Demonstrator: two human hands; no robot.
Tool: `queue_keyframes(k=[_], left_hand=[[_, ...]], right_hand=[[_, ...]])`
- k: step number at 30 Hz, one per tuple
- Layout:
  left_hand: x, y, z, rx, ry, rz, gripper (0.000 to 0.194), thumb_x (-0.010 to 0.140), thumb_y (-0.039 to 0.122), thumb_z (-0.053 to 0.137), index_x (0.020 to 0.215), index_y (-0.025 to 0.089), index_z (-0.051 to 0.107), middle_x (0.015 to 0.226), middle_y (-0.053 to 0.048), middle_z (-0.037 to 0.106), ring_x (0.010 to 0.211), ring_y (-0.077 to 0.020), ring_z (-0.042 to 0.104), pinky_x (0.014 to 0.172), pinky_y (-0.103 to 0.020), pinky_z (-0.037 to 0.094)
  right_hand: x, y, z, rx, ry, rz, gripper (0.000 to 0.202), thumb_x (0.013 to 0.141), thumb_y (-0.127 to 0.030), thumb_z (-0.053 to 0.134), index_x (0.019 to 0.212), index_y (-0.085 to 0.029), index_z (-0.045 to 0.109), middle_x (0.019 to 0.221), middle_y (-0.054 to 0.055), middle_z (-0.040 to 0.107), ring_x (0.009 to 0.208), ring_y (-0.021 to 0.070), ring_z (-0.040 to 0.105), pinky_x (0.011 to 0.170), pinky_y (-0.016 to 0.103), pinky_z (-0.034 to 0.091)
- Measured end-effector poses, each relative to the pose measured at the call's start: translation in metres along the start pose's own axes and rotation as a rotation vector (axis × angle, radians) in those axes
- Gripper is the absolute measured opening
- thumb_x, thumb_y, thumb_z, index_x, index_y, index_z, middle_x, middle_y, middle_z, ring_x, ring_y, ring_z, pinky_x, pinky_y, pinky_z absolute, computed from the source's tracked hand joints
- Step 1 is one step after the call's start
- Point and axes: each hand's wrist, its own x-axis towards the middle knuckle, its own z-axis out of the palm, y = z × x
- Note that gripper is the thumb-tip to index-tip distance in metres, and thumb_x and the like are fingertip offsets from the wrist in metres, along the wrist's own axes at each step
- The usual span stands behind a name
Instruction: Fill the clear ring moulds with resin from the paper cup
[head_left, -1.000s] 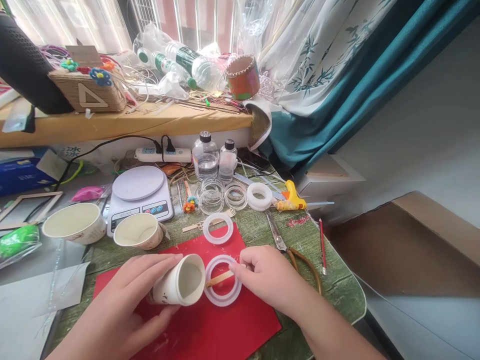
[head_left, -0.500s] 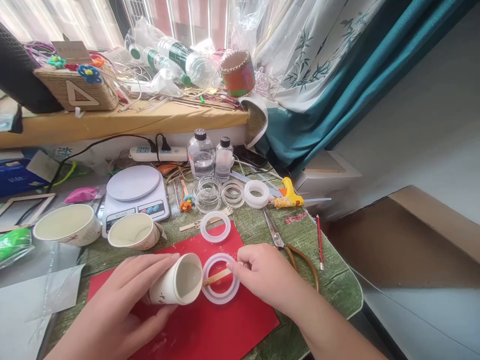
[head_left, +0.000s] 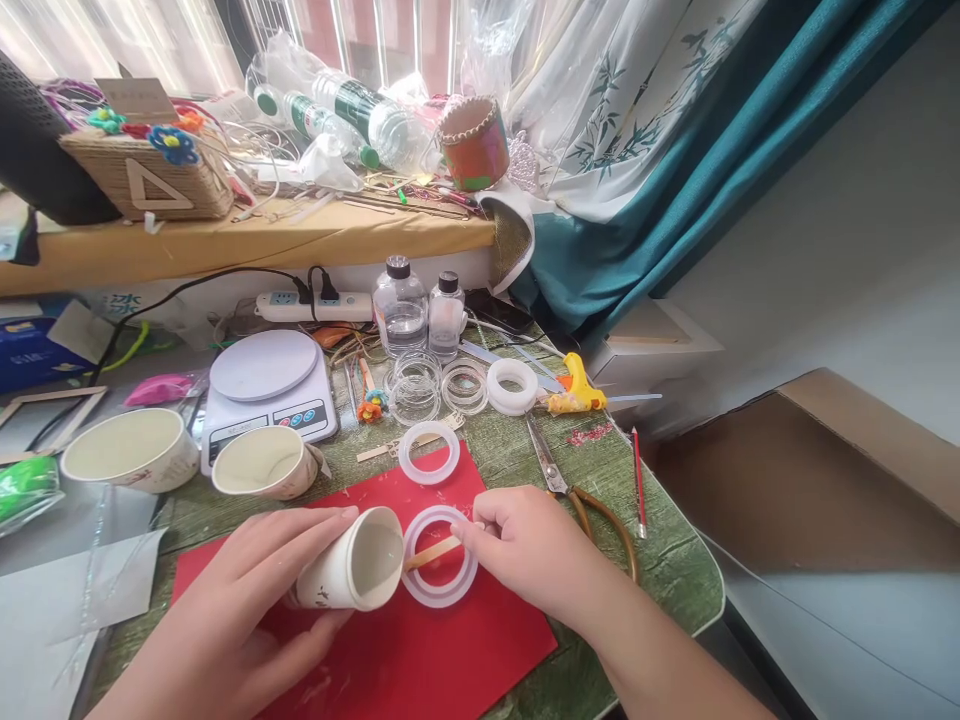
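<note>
Gripping tilted paper cup [head_left: 330, 578] in left hand [head_left: 244, 580]; pinching wooden stick [head_left: 433, 553] in right hand [head_left: 525, 540] over ring mould [head_left: 442, 597]; best tipped gradually, without spills

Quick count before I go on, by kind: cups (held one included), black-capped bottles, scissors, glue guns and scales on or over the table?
Cups: 3
Bottles: 2
Scissors: 1
Glue gun: 1
Scale: 1
Total: 8
</note>
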Motion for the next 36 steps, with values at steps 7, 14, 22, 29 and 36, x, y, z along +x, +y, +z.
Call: queue_keyframes(k=[7,14,22,29,36], left_hand=[[0.002,0.0,0.0,0.003,0.001,0.018,0.056,0.095,0.035,0.074,0.15,0.035,0.064,0.137,-0.005,0.08,0.117,-0.0263,0.082,0.092,-0.03,0.069],[0.003,0.002,0.001,-0.011,-0.002,0.002,0.054,0.096,0.036,0.074,0.149,0.036,0.065,0.137,-0.004,0.081,0.117,-0.0264,0.082,0.091,-0.03,0.069],[0.002,0.004,0.002,-0.042,0.012,-0.037,0.052,0.097,0.037,0.073,0.148,0.037,0.066,0.137,-0.004,0.08,0.118,-0.0268,0.08,0.094,-0.032,0.067],[0.001,0.018,0.007,-0.126,0.068,-0.166,0.042,0.1,0.04,0.07,0.142,0.039,0.072,0.137,-0.004,0.08,0.121,-0.0297,0.077,0.1,-0.037,0.064],[0.002,0.018,0.006,-0.141,0.08,-0.173,0.041,0.1,0.041,0.071,0.141,0.042,0.073,0.136,-0.001,0.081,0.119,-0.0285,0.078,0.1,-0.036,0.063]], right_hand=[[0.001,0.0,0.0,0.001,0.008,-0.003,0.051,0.1,-0.036,0.072,0.064,-0.022,0.04,0.061,-0.006,0.043,0.062,0.0142,0.039,0.058,0.032,0.023],[0.0,0.0,-0.001,0.014,0.009,-0.002,0.051,0.1,-0.036,0.071,0.064,-0.022,0.039,0.06,-0.006,0.041,0.061,0.0141,0.038,0.058,0.032,0.023],[0.001,0.001,0.0,0.015,0.013,0.001,0.05,0.099,-0.035,0.072,0.064,-0.022,0.04,0.06,-0.006,0.042,0.061,0.0138,0.038,0.058,0.031,0.023],[0.0,-0.001,-0.001,0.016,0.012,-0.006,0.048,0.1,-0.035,0.071,0.064,-0.022,0.041,0.061,-0.006,0.043,0.062,0.0143,0.038,0.058,0.031,0.023],[0.0,-0.002,-0.001,0.023,0.006,0.004,0.047,0.099,-0.035,0.071,0.064,-0.022,0.042,0.061,-0.006,0.042,0.062,0.0145,0.037,0.058,0.031,0.023]])
